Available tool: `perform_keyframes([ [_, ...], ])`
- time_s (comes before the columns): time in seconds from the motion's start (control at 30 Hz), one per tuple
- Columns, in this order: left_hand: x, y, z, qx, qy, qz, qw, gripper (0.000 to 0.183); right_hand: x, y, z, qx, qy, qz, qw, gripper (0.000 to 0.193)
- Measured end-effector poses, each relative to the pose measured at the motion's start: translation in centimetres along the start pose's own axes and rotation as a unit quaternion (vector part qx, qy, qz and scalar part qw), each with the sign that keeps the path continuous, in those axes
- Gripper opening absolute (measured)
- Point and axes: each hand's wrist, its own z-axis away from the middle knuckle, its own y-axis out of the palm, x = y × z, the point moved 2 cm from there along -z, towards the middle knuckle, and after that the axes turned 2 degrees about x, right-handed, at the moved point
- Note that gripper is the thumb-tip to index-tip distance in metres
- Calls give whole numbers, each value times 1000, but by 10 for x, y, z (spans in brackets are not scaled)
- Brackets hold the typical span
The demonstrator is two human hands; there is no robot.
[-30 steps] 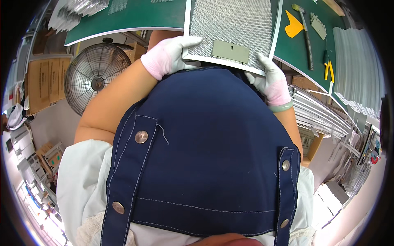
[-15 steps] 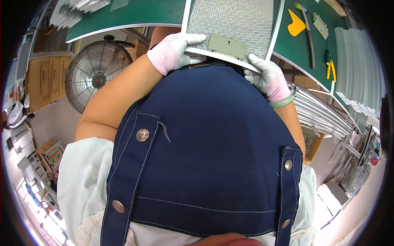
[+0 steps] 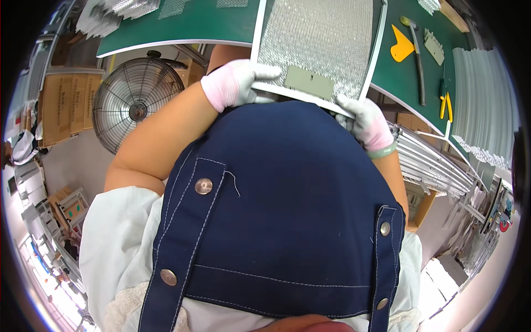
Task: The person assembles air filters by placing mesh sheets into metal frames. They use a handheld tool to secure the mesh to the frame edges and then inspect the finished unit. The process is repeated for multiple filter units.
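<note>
A silver mesh filter panel point(image 3: 318, 41) in a slim white metal frame point(image 3: 258, 34) lies partly on the green table, its near end against my dark blue apron. My left hand point(image 3: 237, 83), in a white and pink glove, grips the frame's near left corner, thumb on top. At the near right corner my right hand point(image 3: 360, 117), gloved alike, closes on the frame, thumb above and fingers partly hidden below. Between the hands a flat grey-green plate point(image 3: 310, 83) with a small slot sits on the mesh along the near bar.
Right of the panel on the green table point(image 3: 390, 83) lie an orange scraper point(image 3: 402, 45), a hammer point(image 3: 418, 66), a grey-green piece point(image 3: 434, 47) and yellow-handled pliers point(image 3: 446, 105). Stacked silver strips point(image 3: 481, 105) are at far right. A floor fan point(image 3: 137, 108) stands left.
Both hands, still gripping the frame, have come slightly closer to my body with the panel. The whole view has shifted a little, and more of the table's far part shows.
</note>
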Motion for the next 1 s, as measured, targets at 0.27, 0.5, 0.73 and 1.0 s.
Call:
perform_keyframes([
  [0.27, -39, -3, -1, -175, -85, 80, 978, 37, 4, -5, 1, -95, -191, -97, 972, 31],
  [0.5, -13, -12, 0, -10, -43, 234, 971, 41, 1, -9, 7, 28, -193, -111, 975, 39],
  [0.73, -15, -17, -3, -77, -45, 126, 988, 36, 4, -16, 2, -102, -216, -5, 971, 46],
  [1.0, -27, -13, -4, -143, 26, -8, 989, 37, 2, 0, 14, -20, -191, -66, 979, 41],
])
